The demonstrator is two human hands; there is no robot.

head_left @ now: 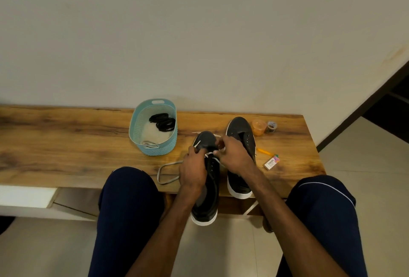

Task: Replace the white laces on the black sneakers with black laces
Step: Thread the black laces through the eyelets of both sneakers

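Note:
Two black sneakers with white soles stand on the wooden bench point(66, 143). The left sneaker point(210, 192) overhangs the front edge; my left hand point(192, 169) rests on its left side and pinches the white lace point(168, 171), which loops out to the left. My right hand point(234, 155) pinches the same lace over the eyelets near the toe. The right sneaker point(241, 130) stands beside it, laceless as far as I can see. Black laces point(162, 122) lie coiled in the blue basket point(152, 147), above something white.
Right of the shoes sit a small orange jar point(259, 127), a small clear jar point(271, 126), an orange pen point(263, 151) and a small box point(271, 162). The wall is right behind the bench. My knees flank the bench's front edge.

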